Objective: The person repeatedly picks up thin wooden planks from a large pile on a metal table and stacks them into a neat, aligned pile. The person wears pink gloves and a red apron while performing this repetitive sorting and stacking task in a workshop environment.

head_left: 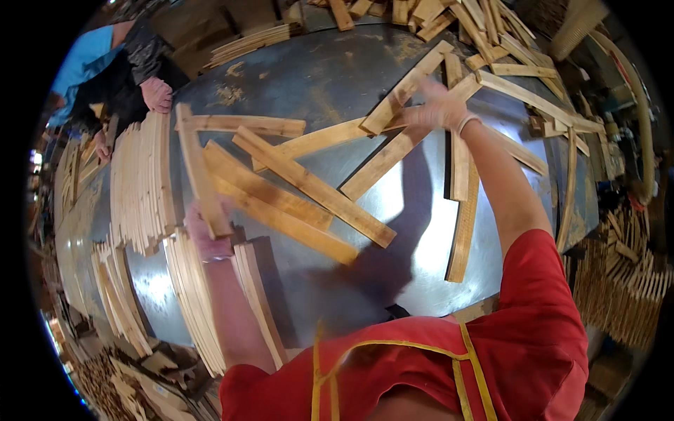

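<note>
Near on the left, the left hand (206, 235) grips a long wooden slat (196, 168) beside stacked slats (144, 182) on the grey tabletop (337, 84). Farther right, the right hand (439, 109) presses a crossed strip (407, 88); its grip is blurred, so I cannot tell.

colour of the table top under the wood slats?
Dull grey metal table top with glare patches and rusty-brown stains near the far side; head view.
</note>
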### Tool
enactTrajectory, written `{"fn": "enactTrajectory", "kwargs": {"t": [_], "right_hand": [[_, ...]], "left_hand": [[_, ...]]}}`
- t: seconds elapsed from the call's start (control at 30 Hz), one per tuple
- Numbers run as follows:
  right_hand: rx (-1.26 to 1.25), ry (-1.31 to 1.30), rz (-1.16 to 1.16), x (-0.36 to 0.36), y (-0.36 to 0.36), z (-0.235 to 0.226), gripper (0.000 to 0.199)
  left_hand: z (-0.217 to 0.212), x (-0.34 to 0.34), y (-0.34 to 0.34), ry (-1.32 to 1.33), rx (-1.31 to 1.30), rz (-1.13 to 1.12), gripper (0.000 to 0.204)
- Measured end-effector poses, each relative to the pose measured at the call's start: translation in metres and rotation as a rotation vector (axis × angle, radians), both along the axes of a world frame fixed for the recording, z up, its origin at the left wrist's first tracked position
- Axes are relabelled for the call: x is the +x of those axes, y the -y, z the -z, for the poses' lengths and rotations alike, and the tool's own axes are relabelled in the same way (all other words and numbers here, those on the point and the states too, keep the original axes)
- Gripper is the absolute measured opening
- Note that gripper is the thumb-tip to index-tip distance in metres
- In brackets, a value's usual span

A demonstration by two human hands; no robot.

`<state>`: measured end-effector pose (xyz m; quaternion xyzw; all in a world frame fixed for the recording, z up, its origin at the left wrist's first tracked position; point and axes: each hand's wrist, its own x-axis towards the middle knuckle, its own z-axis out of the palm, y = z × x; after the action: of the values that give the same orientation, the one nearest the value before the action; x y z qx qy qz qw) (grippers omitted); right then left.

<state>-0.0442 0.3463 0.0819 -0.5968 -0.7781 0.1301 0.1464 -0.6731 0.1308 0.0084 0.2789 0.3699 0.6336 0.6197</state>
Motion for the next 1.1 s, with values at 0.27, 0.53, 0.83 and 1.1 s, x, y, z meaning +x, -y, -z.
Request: {"fn": "enactTrajectory", "kwargs": {"t": [0.27, 0.53, 0.83, 1.1], "right_hand": [[-0.216, 0.732, -0.456, 0.008, 0.044, 0.025, 0.057], [-0.605, -0.073, -0.055, 0.056, 0.146, -0.004, 0.050], [-0.653, -0.541, -0.196, -0.172, 0.336, 0.058, 0.054], [-0.142, 0.067, -0.443, -0.326, 0.366, 0.028, 0.065]], "left_hand": [[-0.041, 0.194, 0.150, -0.125, -0.450, -0.098, 0.046], [-0.030, 0.198, 0.346, -1.958, -0.290, -0.159, 0.061], [0.003, 0.179, 0.392, -2.034, -0.398, -0.142, 0.073], [-0.021, 0.177, 0.366, -2.019, -0.230, -0.017, 0.074]]}}
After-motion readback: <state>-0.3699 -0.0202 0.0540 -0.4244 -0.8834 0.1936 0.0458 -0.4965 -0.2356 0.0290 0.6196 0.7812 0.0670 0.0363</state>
